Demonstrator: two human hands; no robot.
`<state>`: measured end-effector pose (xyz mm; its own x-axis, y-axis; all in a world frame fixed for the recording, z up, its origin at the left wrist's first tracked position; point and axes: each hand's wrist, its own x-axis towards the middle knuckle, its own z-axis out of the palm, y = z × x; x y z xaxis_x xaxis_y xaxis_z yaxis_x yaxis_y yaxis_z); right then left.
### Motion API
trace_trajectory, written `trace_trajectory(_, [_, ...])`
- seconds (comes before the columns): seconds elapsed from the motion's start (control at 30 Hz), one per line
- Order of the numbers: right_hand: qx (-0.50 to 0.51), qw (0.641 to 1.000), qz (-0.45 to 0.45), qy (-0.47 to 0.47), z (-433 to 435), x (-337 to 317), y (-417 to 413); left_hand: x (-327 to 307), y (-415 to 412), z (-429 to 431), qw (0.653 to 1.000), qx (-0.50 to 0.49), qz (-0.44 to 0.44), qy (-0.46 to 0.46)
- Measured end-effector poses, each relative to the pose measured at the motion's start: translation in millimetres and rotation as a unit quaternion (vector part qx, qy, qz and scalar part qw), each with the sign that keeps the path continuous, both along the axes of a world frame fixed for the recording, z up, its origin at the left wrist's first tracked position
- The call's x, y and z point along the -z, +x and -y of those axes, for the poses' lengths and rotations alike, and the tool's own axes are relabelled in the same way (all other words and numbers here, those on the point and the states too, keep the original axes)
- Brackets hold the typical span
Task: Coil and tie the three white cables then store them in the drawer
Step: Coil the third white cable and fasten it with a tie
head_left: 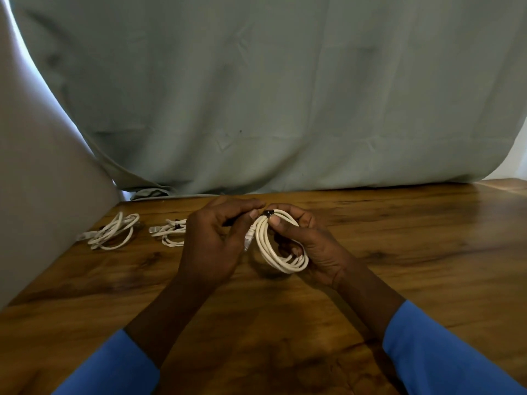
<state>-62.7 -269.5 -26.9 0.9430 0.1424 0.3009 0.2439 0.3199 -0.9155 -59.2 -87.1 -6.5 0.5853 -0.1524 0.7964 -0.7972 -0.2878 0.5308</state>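
Head view. In the middle of the frame, both hands hold a coiled white cable just above a wooden table. The right hand cups the coil from behind and from the right, its thumb pressed on the top of the loops beside a black tie that wraps the strands at the upper end of the coil. The left hand sits just left of the coil, its thumb and forefinger pinched together at the black tie, so both hands are closed on the same bundle. A clear plug end of the cable hangs between the two hands, just left of the loops. The coil stands nearly upright, its lower curve close to the tabletop, with a soft shadow under it.

To the left of the hands, two more white cables lie flat on the table. The nearer bundle is partly hidden behind the left hand and shows a dark band around its strands. The farther bundle, toward the left edge of the table, is loosely looped; whether it is tied I cannot tell.

Blue sleeves cover both forearms in the lower corners. A grey-green cloth hangs behind the table and fills the upper frame, with a pale surface along the left side. No drawer shows in this view.
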Motion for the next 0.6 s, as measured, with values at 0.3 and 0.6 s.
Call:
trace_trajectory(0.3, [0.013,1.0,0.019,-0.02,6,-2,-1,-12,-5,-14,0.995,0.007,0.054,0.078])
trace_trajectory(0.6, [0.051,0.994,0.068,-0.063,5,-14,-13,-19,-4,-21,0.971,-0.038,0.131,0.198])
